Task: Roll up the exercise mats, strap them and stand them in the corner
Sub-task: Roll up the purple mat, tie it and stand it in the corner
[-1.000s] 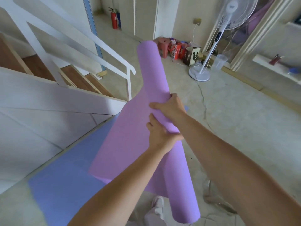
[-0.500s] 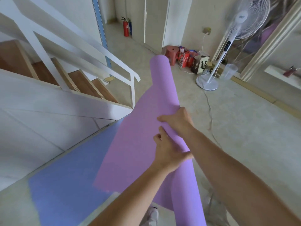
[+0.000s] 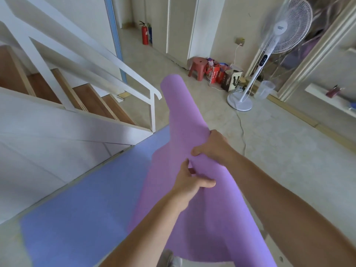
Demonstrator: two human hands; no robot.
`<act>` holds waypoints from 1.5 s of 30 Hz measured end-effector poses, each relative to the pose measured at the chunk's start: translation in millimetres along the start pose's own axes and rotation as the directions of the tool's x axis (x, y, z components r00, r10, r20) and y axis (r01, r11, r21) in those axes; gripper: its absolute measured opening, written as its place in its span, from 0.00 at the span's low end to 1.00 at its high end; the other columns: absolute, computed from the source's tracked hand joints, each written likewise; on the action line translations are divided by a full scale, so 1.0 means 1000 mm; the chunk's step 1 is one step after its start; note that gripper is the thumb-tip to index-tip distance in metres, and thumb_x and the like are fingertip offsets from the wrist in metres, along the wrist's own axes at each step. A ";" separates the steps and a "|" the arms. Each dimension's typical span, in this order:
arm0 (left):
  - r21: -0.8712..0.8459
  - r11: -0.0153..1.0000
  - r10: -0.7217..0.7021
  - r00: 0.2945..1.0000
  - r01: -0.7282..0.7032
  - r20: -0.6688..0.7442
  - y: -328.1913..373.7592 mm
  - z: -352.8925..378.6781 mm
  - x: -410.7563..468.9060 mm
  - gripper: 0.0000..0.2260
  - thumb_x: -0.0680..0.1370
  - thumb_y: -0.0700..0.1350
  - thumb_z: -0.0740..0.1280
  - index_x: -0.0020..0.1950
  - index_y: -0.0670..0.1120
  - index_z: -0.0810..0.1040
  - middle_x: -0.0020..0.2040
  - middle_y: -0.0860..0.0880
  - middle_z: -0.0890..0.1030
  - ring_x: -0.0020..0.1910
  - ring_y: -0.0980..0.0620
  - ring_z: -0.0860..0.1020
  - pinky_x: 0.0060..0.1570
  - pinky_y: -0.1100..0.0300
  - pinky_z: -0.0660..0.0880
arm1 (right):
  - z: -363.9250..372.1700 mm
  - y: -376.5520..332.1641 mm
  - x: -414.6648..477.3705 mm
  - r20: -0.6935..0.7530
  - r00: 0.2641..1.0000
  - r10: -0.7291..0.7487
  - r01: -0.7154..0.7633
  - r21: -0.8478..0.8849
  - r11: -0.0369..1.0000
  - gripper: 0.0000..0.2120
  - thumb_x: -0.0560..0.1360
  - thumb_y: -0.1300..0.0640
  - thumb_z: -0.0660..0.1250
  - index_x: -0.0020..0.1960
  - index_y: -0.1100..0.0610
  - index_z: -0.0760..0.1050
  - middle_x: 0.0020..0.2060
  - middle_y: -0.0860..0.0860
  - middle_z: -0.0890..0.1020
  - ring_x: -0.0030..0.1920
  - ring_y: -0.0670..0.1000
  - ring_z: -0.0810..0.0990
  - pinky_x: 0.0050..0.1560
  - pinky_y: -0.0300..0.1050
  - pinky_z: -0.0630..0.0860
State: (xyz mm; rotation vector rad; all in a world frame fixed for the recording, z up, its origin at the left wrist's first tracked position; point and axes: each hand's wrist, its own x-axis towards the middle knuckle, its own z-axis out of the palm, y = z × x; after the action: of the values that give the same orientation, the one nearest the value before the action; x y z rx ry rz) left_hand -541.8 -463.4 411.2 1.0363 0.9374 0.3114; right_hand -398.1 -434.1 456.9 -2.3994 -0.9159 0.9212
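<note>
Left hand (image 3: pixel 187 183), right hand (image 3: pixel 216 149) around mat (image 3: pixel 178 105)

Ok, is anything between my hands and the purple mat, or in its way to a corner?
Nothing between them: the left hand and right hand both grip the purple mat directly. Which corner is meant cannot be told; toward the far wall a standing fan, its cord and a red stool are on the floor.
</note>
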 end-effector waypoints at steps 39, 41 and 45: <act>-0.179 0.983 0.062 0.988 -0.037 0.140 0.007 -0.029 -0.011 0.31 0.60 0.40 0.79 0.62 0.51 0.78 0.56 0.46 0.85 0.54 0.43 0.83 0.58 0.39 0.79 | -0.017 -0.004 0.002 0.352 0.936 0.021 -0.264 0.659 0.704 0.23 0.71 0.46 0.74 0.60 0.59 0.80 0.52 0.53 0.86 0.53 0.52 0.84 0.52 0.46 0.78; -0.196 0.981 0.044 0.978 -0.003 0.205 0.008 -0.040 -0.004 0.29 0.61 0.38 0.77 0.62 0.48 0.80 0.56 0.43 0.85 0.54 0.41 0.83 0.55 0.44 0.80 | -0.012 -0.003 0.005 0.291 0.955 0.054 -0.254 0.714 0.653 0.21 0.70 0.51 0.76 0.58 0.60 0.80 0.50 0.55 0.86 0.51 0.55 0.85 0.51 0.48 0.80; 0.010 0.997 -0.075 0.982 0.074 0.173 0.010 -0.048 0.012 0.40 0.58 0.44 0.75 0.71 0.46 0.74 0.63 0.44 0.81 0.57 0.43 0.81 0.50 0.52 0.79 | 0.011 0.000 0.016 0.018 0.962 0.273 -0.212 0.681 0.701 0.29 0.57 0.53 0.83 0.54 0.61 0.80 0.47 0.56 0.86 0.46 0.57 0.85 0.47 0.51 0.83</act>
State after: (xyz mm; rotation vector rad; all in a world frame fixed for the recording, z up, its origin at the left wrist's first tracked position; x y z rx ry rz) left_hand -570.6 -421.9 404.5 1.0123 0.8175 0.1545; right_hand -397.1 -421.3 441.9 -1.8986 -0.1484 1.0155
